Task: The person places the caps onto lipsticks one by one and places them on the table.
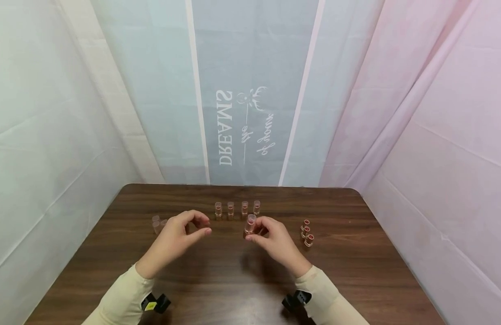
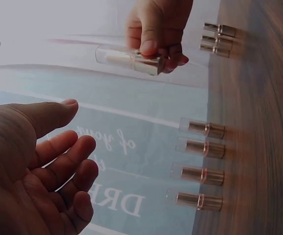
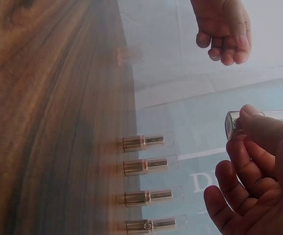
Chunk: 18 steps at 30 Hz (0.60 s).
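Note:
My right hand [image 1: 274, 241] pinches a capped lipstick [image 1: 250, 223] by its base between thumb and fingers, upright above the table. In the left wrist view the clear cap covers the lipstick [image 2: 119, 58]. My left hand [image 1: 175, 237] is held to the left of it, thumb and fingers apart, with nothing in it; its loosely bent fingers show in the left wrist view. Behind the hands, several capped lipsticks [image 1: 231, 209] stand in a row, also in the right wrist view. Three lipsticks without caps [image 1: 306, 232] stand to the right of my right hand.
Some clear caps [image 1: 156, 224] stand on the left side of the brown wooden table [image 1: 348, 271], partly hidden by the left hand. A blue-grey cloth [image 1: 254, 54] with mirrored lettering hangs behind the table's far edge, and pale curtains flank both sides.

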{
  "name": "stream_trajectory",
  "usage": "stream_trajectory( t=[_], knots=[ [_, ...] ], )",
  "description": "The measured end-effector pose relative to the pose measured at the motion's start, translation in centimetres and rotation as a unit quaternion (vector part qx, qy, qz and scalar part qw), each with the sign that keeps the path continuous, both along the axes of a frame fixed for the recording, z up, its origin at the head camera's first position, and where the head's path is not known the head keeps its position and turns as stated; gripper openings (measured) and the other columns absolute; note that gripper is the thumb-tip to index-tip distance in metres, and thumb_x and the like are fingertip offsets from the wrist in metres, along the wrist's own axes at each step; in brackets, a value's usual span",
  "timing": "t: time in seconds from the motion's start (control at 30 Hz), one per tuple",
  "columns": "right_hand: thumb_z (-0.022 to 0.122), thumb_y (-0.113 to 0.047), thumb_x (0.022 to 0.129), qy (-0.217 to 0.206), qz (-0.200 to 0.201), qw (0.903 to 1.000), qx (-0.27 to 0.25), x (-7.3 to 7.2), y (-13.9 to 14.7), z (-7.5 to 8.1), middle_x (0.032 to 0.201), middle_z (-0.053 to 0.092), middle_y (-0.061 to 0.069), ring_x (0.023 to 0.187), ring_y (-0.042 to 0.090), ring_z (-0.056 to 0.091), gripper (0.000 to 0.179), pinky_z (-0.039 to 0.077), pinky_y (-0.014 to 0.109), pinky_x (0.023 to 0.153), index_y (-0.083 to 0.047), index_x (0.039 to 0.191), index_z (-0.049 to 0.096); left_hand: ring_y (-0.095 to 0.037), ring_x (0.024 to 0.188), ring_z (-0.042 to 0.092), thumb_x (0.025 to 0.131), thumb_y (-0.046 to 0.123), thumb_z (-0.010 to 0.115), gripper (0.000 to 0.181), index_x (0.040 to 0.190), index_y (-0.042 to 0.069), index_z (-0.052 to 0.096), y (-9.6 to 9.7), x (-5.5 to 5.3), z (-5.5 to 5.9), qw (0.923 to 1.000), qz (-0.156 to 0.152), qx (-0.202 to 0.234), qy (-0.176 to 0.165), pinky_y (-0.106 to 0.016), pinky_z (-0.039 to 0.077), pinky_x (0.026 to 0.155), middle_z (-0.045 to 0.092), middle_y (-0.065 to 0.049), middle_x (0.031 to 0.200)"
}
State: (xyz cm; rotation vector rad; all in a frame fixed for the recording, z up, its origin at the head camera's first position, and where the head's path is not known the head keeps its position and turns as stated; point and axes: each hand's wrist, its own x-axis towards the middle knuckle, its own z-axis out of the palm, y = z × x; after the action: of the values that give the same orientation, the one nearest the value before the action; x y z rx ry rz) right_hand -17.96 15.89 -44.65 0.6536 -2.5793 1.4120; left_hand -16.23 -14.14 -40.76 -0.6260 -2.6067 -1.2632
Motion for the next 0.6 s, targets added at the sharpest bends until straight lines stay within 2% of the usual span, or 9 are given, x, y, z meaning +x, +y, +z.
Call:
stream_trajectory(
  t=[0.1,0.27,0.37,0.6],
  knots=[
    [0.084,-0.026,0.087,-0.009,0.002,1.0000,0.003,-1.0,-0.8,0.0,0.090,0.066,-0.010,0.081,0.011,0.064,0.018,0.055,0.028,0.073,-0.023,0.094,0.067,-0.012,0.066,0.054,0.091,0.035,0.080,0.018,0.104,0.028,0.070,-0.4,-0.1,0.1,1.0000,0.001,0.002,-0.007,-0.026,0.046,0.059,0.068,0.013,0.094],
    [0.083,-0.028,0.088,-0.017,-0.004,0.9997,0.015,-3.1,-2.5,-0.2,0.088,0.068,-0.010,0.079,0.010,0.065,0.018,0.055,0.027,0.070,-0.022,0.095,0.068,-0.014,0.066,0.056,0.092,0.035,0.079,0.021,0.106,0.022,0.071,-1.2,-0.4,0.7,0.9998,0.009,0.006,-0.014,-0.026,0.047,0.060,0.069,0.011,0.095],
    [0.083,-0.030,0.088,-0.015,-0.008,0.9994,0.030,-4.1,-3.7,-0.7,0.086,0.068,-0.011,0.077,0.007,0.064,0.018,0.055,0.026,0.069,-0.022,0.095,0.068,-0.017,0.068,0.058,0.092,0.033,0.079,0.021,0.107,0.021,0.071,-1.6,-0.5,0.9,0.9997,0.010,0.011,-0.019,-0.026,0.048,0.060,0.071,0.010,0.095],
    [0.082,-0.029,0.089,-0.026,-0.008,0.9986,0.045,-5.9,-6.6,-2.1,0.088,0.069,-0.010,0.079,0.006,0.064,0.018,0.054,0.026,0.072,-0.020,0.097,0.069,-0.014,0.074,0.063,0.093,0.033,0.078,0.022,0.108,0.020,0.070,-2.5,-0.6,1.1,0.9993,0.005,0.020,-0.032,-0.027,0.052,0.064,0.071,0.009,0.095]
  ],
)
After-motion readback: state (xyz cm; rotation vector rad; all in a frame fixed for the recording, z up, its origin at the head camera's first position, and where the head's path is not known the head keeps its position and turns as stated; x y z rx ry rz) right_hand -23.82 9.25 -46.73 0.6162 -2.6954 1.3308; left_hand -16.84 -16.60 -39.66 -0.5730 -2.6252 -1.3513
